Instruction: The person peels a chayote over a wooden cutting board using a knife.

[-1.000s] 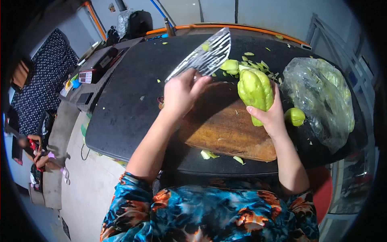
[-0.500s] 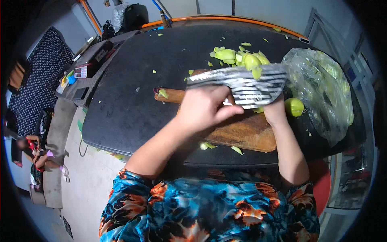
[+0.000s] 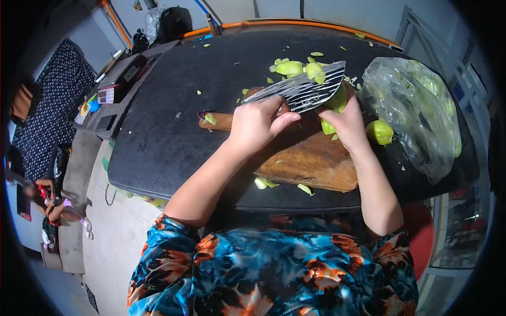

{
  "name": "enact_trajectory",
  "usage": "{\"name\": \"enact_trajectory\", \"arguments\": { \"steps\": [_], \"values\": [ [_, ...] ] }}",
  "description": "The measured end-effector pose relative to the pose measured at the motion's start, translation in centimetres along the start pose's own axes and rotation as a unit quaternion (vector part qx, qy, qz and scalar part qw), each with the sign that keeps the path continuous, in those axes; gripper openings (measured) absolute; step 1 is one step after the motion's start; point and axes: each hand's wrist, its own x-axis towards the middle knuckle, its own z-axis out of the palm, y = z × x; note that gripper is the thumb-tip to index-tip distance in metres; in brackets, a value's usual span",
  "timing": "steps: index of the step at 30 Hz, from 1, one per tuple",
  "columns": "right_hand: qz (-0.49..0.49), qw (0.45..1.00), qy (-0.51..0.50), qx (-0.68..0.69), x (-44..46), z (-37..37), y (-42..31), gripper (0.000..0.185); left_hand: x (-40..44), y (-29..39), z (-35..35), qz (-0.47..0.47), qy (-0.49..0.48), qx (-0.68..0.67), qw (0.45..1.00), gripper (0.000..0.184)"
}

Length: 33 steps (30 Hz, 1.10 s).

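My left hand (image 3: pixel 258 124) is closed round the handle of a broad knife (image 3: pixel 319 87) with a black-and-white striped blade. The blade is raised, and a slice of green vegetable lies on it near its upper edge. My right hand (image 3: pixel 345 121) grips a green, ridged vegetable (image 3: pixel 328 128), partly hidden behind the blade and my fingers. Both hands are over a wooden cutting board (image 3: pixel 308 166). Beyond the blade lie pale green pieces (image 3: pixel 290 68). Another green vegetable (image 3: pixel 379 132) sits just right of my right hand.
A clear plastic bag (image 3: pixel 416 121) with green contents lies at the right of the black table (image 3: pixel 158 131). Peel scraps (image 3: pixel 263 183) lie by the board's near edge. At far left a person (image 3: pixel 50 203) is beside a grey seat. A red stool or chair shows at lower right.
The knife first swung down to the right across the vegetable, then tilted up. The vegetable in my right hand went from upright to lower, mostly behind the blade. The view shifted slightly.
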Motion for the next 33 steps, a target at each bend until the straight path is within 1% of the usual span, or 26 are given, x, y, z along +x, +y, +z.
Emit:
{"name": "enact_trajectory", "arguments": {
  "steps": [1,2,3,4,5,6,7,8,9,11,12,13,15,16,17,20,22,23,24,25,27,28,29,31,32,33],
  "values": [
    [-0.022,0.996,0.012,-0.086,-0.2,-0.1,-0.5,0.075,0.0,-0.1,0.1,-0.013,-0.007,0.006,1.0,0.043],
    [-0.043,0.984,0.025,-0.171,-0.6,-0.2,-1.4,0.077,0.2,0.0,0.2,-0.042,0.017,0.001,0.999,0.044],
    [-0.063,0.964,0.036,-0.256,-0.9,-0.2,-2.2,0.078,0.4,-1.2,0.3,-0.101,0.039,-0.038,0.993,0.041],
    [-0.115,0.956,0.041,-0.267,-1.0,-0.4,-1.9,0.077,1.0,-1.8,-0.7,-0.142,0.075,-0.076,0.984,0.038],
    [-0.054,0.986,0.023,-0.155,-1.1,-0.5,-2.1,0.074,1.4,-2.3,-1.8,-0.183,0.111,-0.114,0.97,0.036],
    [0.005,0.999,0.005,-0.038,-1.3,-0.4,-2.4,0.07,1.2,-2.9,-2.8,-0.178,0.102,-0.09,0.975,0.034],
    [0.063,0.995,-0.012,0.081,-1.2,-0.3,-2.6,0.066,1.1,-3.4,-3.3,-0.172,0.092,-0.065,0.979,0.032],
    [0.061,0.991,-0.03,0.117,-1.1,-0.5,-2.0,0.061,0.7,-4.1,-2.5,-0.138,0.1,-0.085,0.982,0.034],
    [0.091,0.983,-0.023,0.158,-1.1,-0.5,-2.0,0.059,0.6,-2.8,-2.5,-0.125,0.077,-0.065,0.987,0.037],
    [0.152,0.961,-0.009,0.233,-1.0,-0.4,-1.9,0.054,0.4,-1.6,-2.1,-0.052,0.028,-0.014,0.998,0.042],
    [0.173,0.957,-0.021,0.23,-1.0,-0.7,-1.2,0.046,0.3,-0.5,-2.1,-0.039,-0.005,-0.032,0.999,0.044],
    [0.187,0.952,-0.014,0.242,-1.1,-1.2,-0.1,0.04,0.2,-0.1,-1.6,0.025,-0.003,-0.052,0.998,0.04],
    [0.208,0.911,-0.004,0.356,-1.2,-1.8,1.6,0.041,0.0,0.9,-1.1,0.065,-0.02,-0.058,0.996,0.043],
    [0.209,0.9,0.01,0.381,-1.6,-1.9,2.0,0.04,0.0,1.2,-0.9,0.099,-0.012,-0.039,0.994,0.044],
    [0.195,0.899,0.011,0.391,-1.7,-1.9,2.6,0.038,-0.1,1.5,-1.0,0.104,-0.026,-0.026,0.994,0.043],
    [0.239,0.875,0.055,0.417,-2.0,-0.6,0.8,0.037,-0.4,1.6,-0.6,0.115,-0.025,-0.02,0.993,0.042],
    [0.227,0.879,-0.033,0.417,-1.9,-1.4,1.8,0.038,-0.3,1.3,-0.6,0.122,-0.032,-0.017,0.992,0.043],
    [0.221,0.879,-0.076,0.416,-1.9,-1.7,2.1,0.039,-0.1,0.5,-0.6,0.132,-0.026,0.002,0.991,0.037],
    [0.265,0.872,-0.102,0.399,-1.6,-1.7,1.1,0.042,0.0,-0.7,-0.6,0.05,-0.013,0.002,0.999,0.04],
    [0.282,0.879,-0.13,0.361,-1.4,-1.0,-0.5,0.045,0.3,-2.0,-0.7,-0.032,0.0,0.002,0.999,0.042],
    [0.251,0.884,-0.165,0.359,-1.9,-0.2,-1.8,0.047,1.2,-4.7,-2.5,-0.163,0.019,-0.003,0.986,0.039],
    [0.244,0.89,-0.151,0.355,-2.1,0.1,-2.2,0.048,1.1,-5.0,-3.2,-0.176,0.049,-0.043,0.982,0.038],
    [0.24,0.897,-0.144,0.343,-1.6,-0.2,-2.1,0.049,1.2,-4.8,-3.6,-0.166,0.056,-0.037,0.984,0.04],
    [0.239,0.907,-0.123,0.325,-1.4,-0.6,-1.2,0.05,0.6,-3.2,-3.3,-0.103,0.029,-0.045,0.993,0.042],
    [0.245,0.908,-0.101,0.325,-1.3,-0.7,-1.0,0.047,0.2,-2.6,-2.6,-0.064,0.003,-0.071,0.995,0.043],
    [0.268,0.892,-0.075,0.356,-1.1,-1.0,-0.3,0.043,0.0,-1.2,-2.5,-0.042,-0.038,-0.042,0.998,0.045]
  ]
}}
